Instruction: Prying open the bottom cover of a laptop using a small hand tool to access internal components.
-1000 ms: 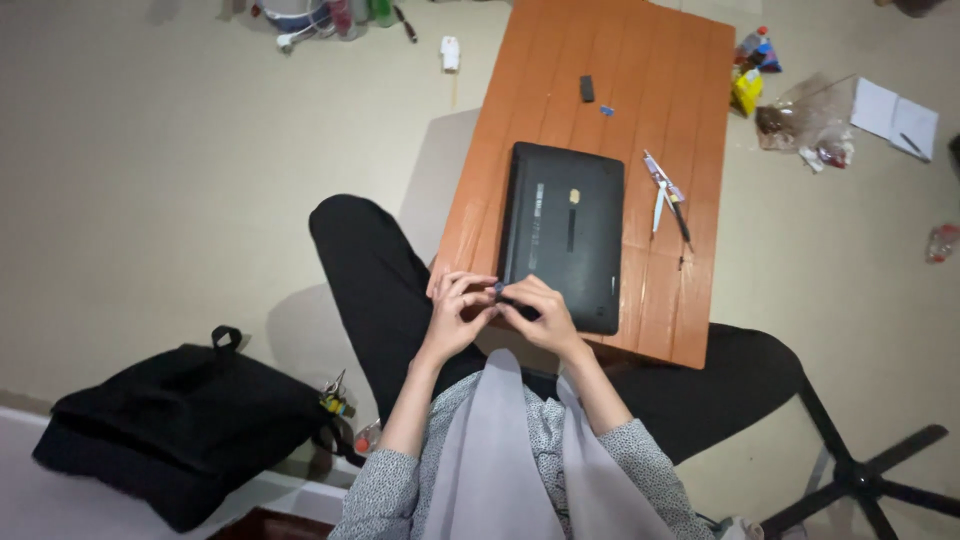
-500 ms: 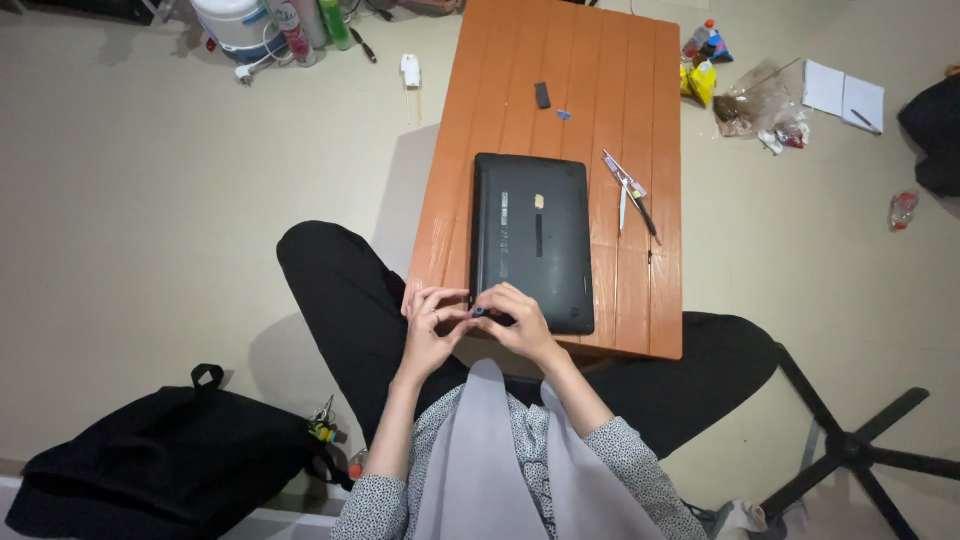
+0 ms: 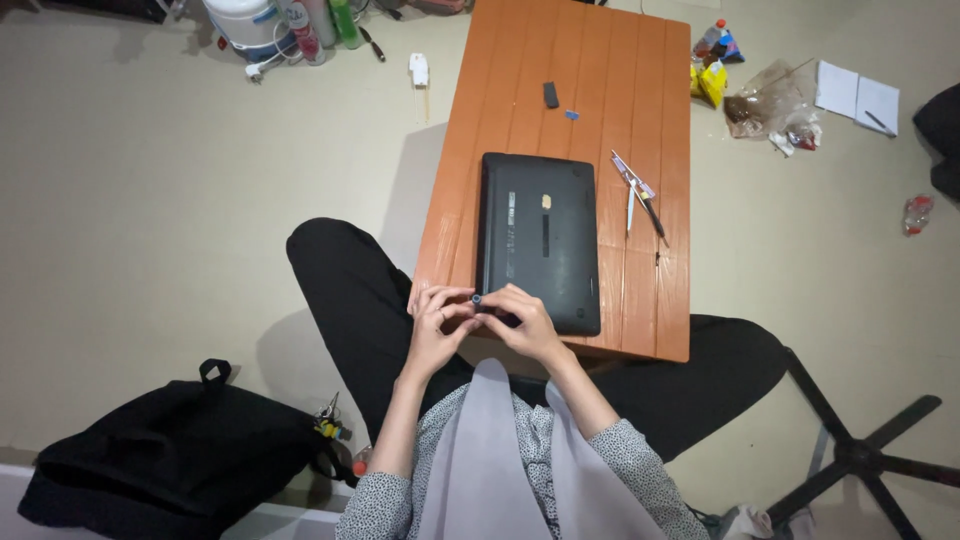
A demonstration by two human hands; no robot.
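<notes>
Both hands, left hand (image 3: 437, 325) and right hand (image 3: 522, 322), still pinch what looks like a small tool (image 3: 477, 299) at the laptop (image 3: 538, 240) edge

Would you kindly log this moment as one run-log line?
left hand: gripping small dark tool | right hand: on same tool | laptop: underside up on orange table | pliers: beside laptop

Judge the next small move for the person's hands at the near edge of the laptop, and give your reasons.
Probably bring the small dark tool down onto the near-left corner of the upturned black laptop. Both the left hand and right hand pinch it together just above that edge, and the laptop lies base-up on the orange table.
</notes>
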